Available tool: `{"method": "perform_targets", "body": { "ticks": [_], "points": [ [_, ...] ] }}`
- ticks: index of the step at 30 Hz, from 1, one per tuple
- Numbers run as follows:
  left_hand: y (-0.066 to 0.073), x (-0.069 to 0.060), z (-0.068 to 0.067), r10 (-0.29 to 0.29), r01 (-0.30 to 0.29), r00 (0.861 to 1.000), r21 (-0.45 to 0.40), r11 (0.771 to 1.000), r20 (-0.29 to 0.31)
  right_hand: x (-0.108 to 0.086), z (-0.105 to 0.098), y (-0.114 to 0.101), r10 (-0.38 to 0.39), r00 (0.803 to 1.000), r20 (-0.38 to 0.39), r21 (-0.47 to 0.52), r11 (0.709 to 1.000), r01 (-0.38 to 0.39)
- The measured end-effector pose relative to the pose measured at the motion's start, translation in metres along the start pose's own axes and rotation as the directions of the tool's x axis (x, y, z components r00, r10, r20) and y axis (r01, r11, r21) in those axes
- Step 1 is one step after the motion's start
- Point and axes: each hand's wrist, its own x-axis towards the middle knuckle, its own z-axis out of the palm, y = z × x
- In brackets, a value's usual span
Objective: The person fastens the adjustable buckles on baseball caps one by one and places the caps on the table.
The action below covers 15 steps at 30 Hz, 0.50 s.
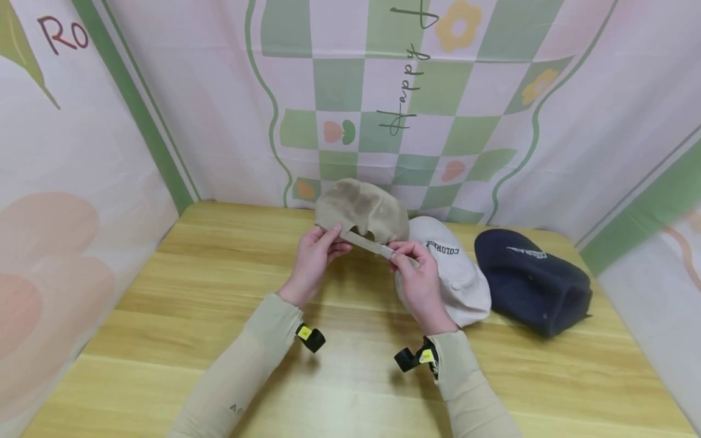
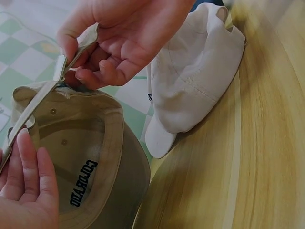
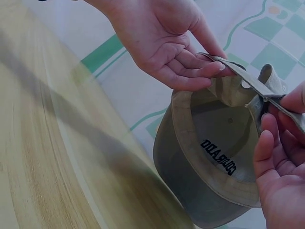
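A khaki baseball cap (image 1: 358, 204) is held up over the far part of the table, its back opening and strap toward me. My left hand (image 1: 313, 260) pinches the left end of the adjustment strap (image 1: 361, 243) between thumb and fingers. At the strap's other end, my right hand (image 1: 420, 277) pinches it by the metal buckle (image 3: 272, 97), with the strap's loose tail (image 2: 88, 43) sticking out past the fingers. Between the hands the strap runs straight. Inside the cap, dark reversed lettering (image 2: 83, 183) shows in the left wrist view.
A white cap (image 1: 454, 274) with dark lettering lies just right of my right hand. Further right is a navy cap (image 1: 531, 280). Both rest on the wooden table (image 1: 219, 316). A patterned cloth (image 1: 378, 91) hangs behind the table, with more cloth at both sides.
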Motion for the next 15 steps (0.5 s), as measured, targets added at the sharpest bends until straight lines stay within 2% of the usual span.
{"method": "perform_targets", "body": {
  "ticks": [10, 15],
  "points": [
    [-0.0009, 0.0002, 0.0004, 0.005, -0.005, 1.0, 0.008, 1.0, 0.01, -0.0003, 0.0026, 0.0005, 0.008, 1.0, 0.003, 0.066, 0.998, -0.008],
    [-0.0006, -0.0002, 0.0014, 0.005, -0.005, 1.0, 0.006, 1.0, -0.005, -0.0034, 0.004, 0.0042, 0.027, 1.0, 0.0, 0.057, 0.998, -0.027]
  ]
}}
